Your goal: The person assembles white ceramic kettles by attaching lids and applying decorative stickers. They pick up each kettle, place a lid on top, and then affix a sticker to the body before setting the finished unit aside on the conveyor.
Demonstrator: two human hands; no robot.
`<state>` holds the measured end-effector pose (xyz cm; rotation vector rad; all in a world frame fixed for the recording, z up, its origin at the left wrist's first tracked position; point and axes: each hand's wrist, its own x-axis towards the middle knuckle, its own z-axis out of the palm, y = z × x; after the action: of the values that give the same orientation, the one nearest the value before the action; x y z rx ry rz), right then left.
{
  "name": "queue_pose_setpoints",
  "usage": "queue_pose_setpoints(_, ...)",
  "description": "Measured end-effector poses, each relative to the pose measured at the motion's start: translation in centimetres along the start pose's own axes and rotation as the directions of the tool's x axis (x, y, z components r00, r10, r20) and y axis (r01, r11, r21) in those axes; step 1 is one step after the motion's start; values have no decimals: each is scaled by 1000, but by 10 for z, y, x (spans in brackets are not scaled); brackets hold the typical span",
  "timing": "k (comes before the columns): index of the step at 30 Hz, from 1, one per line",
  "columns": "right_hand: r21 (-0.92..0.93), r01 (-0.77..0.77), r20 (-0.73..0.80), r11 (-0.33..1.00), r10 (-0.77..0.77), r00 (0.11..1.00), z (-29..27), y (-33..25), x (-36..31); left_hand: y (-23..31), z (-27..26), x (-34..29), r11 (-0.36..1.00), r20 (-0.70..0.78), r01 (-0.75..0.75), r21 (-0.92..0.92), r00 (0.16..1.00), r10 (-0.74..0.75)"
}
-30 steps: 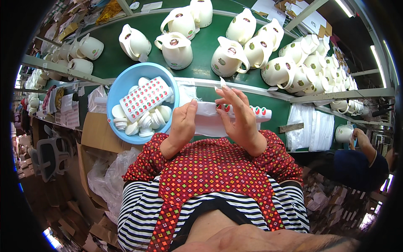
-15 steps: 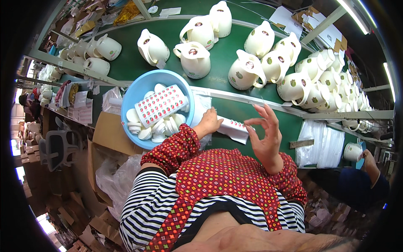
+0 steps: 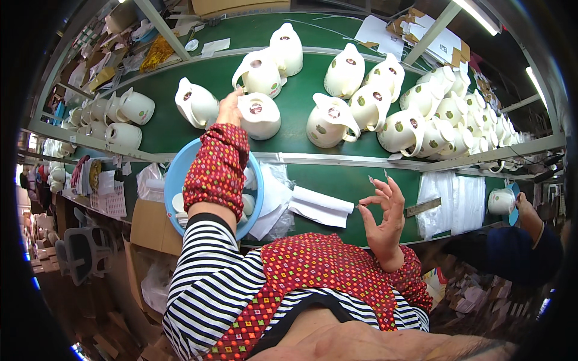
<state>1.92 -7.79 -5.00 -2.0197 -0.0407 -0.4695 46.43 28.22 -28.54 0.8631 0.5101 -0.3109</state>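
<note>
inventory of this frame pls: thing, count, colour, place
jugs: many, cream with small round stickers, lying and standing along the green belt, crowded at right
green belt: one, across the upper frame
nearest jug: one, cream, mid-belt, under the left fingertips
blue basin: one, below the belt at left, holds small white parts, mostly hidden by the left sleeve
white paper roll: one, on the lower shelf
clear plastic bags: a stack, lower shelf right
co-worker's hand: far right, by a cream jug
left hand: touching the nearest jug
right hand: raised, thumb and forefinger pinched; anything held is too small to tell
</note>
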Motion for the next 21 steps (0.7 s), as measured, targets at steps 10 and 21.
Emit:
queue_pose_setpoints(10, 275, -119, 29, 954, 115, 993, -18, -22, 26, -13, 116, -289, -309, 925, -883, 353, 281, 254)
queue_pose_setpoints(21, 548, -325, 412, 771, 90, 907, 14, -65, 22, -71, 79, -307, 625, 873, -679, 385, 488, -7)
